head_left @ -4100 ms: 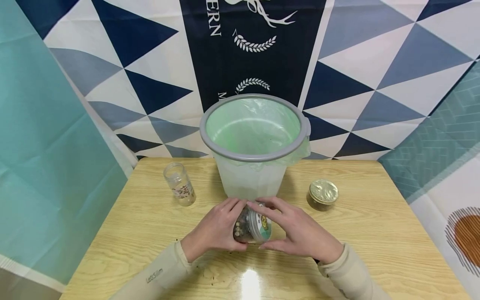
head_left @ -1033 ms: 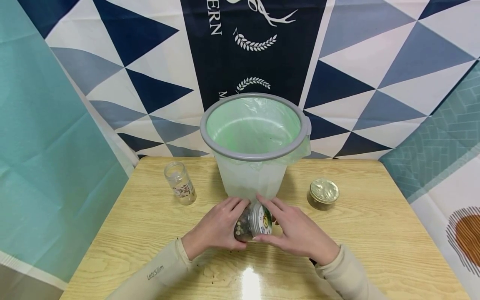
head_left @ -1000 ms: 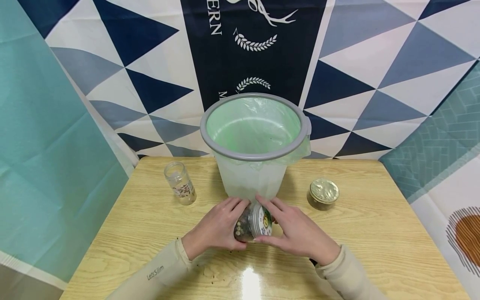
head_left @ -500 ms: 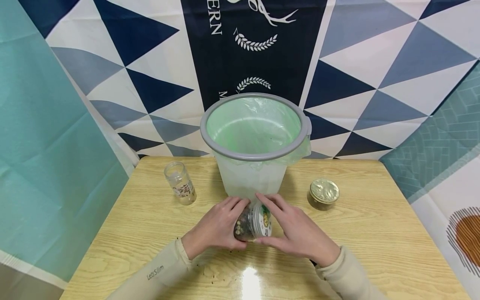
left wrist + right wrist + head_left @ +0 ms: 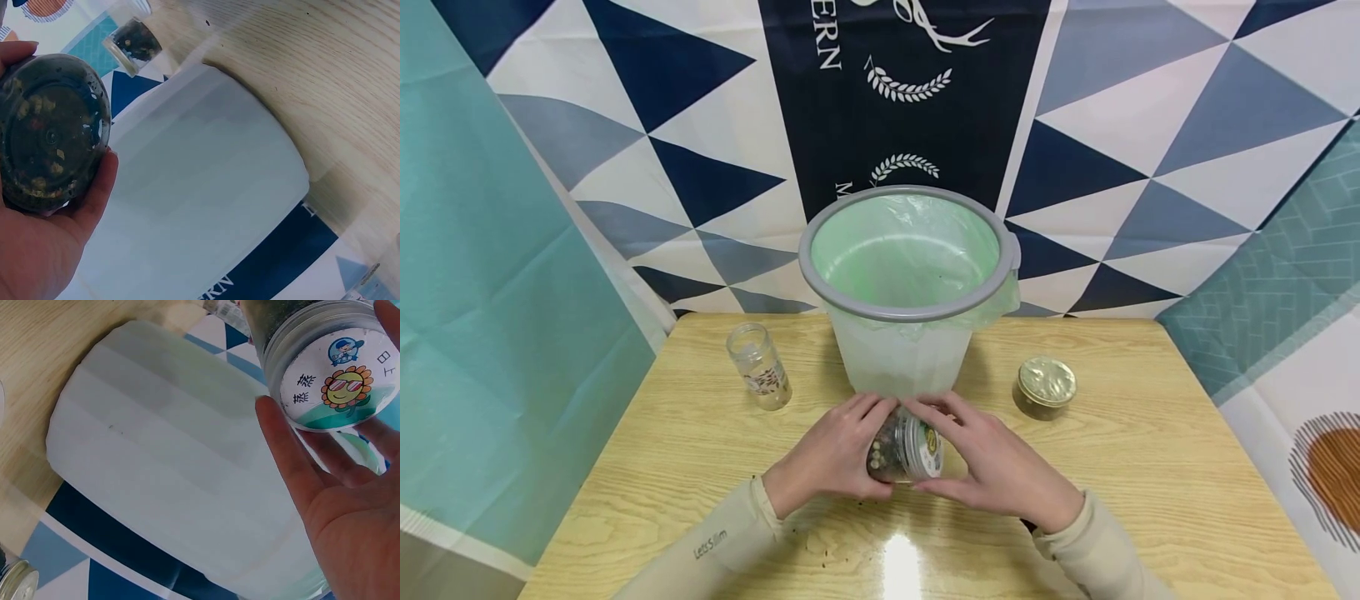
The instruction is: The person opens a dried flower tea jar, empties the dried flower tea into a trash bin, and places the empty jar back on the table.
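My left hand point(image 5: 837, 450) grips a clear plastic jar point(image 5: 887, 460) with dark, chunky contents, tipped on its side above the table in front of the bin. In the left wrist view the jar's round base point(image 5: 53, 134) faces the camera, fingers around its edge. My right hand point(image 5: 996, 462) holds the rim of the jar's screw lid point(image 5: 931, 450), thumb below and fingers above. The right wrist view shows a sunflower in sunglasses printed on the lid point(image 5: 347, 381). The lid sits on the jar. Some right fingertips are hidden behind it.
A white bin point(image 5: 898, 358) with a grey rim and green liner stands behind the hands. At left is an uncovered clear glass point(image 5: 760, 367); at right, a small jar point(image 5: 1045, 389) with a gold lid. Dark crumbs point(image 5: 825, 554) dot the wooden table point(image 5: 685, 467).
The lid's printed picture has turned between frames, while my right fingers have shifted back along its rim. My left hand and the jar body stay almost still.
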